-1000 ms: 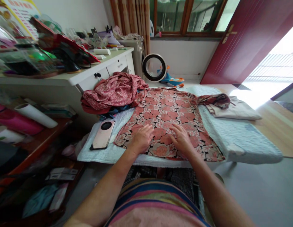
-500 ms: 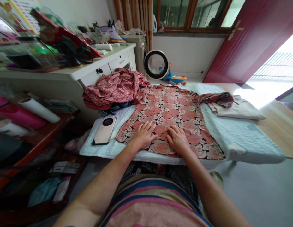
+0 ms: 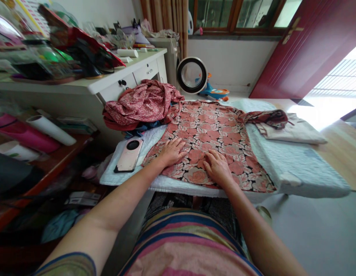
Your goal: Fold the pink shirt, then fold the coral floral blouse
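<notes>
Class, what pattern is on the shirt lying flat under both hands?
The shirt has red-orange roses with pale leaves on black, clearest in the head view.

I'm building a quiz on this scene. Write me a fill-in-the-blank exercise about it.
1. Both hands, left hand and right hand, lie flat on the floral ____.
2. The phone lies to the ____ of the left hand.
3. The phone lies with its screen facing ____.
4. The crumpled red cloth lies heaped beyond the ____.

Missing words: shirt; left; down; phone

One spread floral shirt [image 3: 215,134], one crumpled red garment [image 3: 140,105], one phone [image 3: 129,155], two hands [image 3: 195,161].
</notes>
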The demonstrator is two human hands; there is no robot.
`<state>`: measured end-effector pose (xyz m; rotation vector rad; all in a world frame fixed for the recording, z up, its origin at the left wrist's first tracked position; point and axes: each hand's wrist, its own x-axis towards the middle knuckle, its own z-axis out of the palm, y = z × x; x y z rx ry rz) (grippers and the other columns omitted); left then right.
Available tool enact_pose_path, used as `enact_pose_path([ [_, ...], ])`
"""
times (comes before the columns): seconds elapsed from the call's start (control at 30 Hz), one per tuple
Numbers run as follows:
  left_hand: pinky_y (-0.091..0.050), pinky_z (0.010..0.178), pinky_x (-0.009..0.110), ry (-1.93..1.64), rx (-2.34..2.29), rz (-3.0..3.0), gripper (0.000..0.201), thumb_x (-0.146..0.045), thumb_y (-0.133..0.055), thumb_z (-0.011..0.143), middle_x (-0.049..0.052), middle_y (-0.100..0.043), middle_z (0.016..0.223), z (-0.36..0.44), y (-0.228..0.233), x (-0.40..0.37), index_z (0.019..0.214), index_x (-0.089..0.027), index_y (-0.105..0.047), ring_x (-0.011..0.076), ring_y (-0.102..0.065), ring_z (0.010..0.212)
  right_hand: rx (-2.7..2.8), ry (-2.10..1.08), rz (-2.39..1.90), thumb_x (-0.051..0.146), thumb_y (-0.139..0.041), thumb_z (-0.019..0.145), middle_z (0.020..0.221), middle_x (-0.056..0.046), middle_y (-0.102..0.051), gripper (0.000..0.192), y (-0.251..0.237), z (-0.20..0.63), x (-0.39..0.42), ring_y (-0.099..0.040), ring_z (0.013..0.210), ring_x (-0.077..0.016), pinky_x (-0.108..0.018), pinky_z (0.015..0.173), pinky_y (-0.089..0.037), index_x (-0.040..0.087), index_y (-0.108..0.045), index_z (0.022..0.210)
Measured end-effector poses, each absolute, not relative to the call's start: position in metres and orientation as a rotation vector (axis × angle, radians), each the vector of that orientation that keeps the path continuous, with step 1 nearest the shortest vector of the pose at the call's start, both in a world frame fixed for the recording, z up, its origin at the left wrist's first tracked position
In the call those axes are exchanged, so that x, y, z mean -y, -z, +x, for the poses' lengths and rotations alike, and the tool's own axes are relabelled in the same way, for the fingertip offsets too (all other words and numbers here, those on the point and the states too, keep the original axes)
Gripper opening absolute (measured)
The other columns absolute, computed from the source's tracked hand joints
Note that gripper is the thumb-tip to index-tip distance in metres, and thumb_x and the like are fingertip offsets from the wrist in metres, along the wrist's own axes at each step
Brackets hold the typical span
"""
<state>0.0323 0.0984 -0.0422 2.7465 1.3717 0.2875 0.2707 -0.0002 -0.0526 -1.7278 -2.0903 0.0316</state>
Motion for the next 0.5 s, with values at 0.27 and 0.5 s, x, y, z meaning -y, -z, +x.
enact_pose_path([
  [0.27,-0.046,0.092,0.035,-0.482,-1.181,2.59,0.019,-0.036,-0.066,0.086,0.006,-0.058,0.101,0.024,0.03,-0.125,0.089,-0.017,-0.067,0.0215,-0.057,0.099,2.094,-0.034,-1.725,0.034,-0.05,0.095,0.138,-0.013,-0.056,0.035,0.053,0.272,0.0,-0.048,0.128,-0.0283,-0.045,0.109,-0.036,0.018,-0.061,0.124],
  [0.5,-0.046,0.086,0.032,-0.396,-1.183,2.558,0.011,-0.024,-0.063,0.084,0.004,-0.058,0.089,0.016,0.037,-0.132,0.076,-0.018,-0.068,0.0198,-0.057,0.091,2.101,-0.027,-1.738,0.034,-0.05,0.095,0.138,-0.013,-0.056,0.036,0.053,0.272,0.0,-0.048,0.128,-0.0296,-0.046,0.108,-0.037,0.017,-0.062,0.124],
])
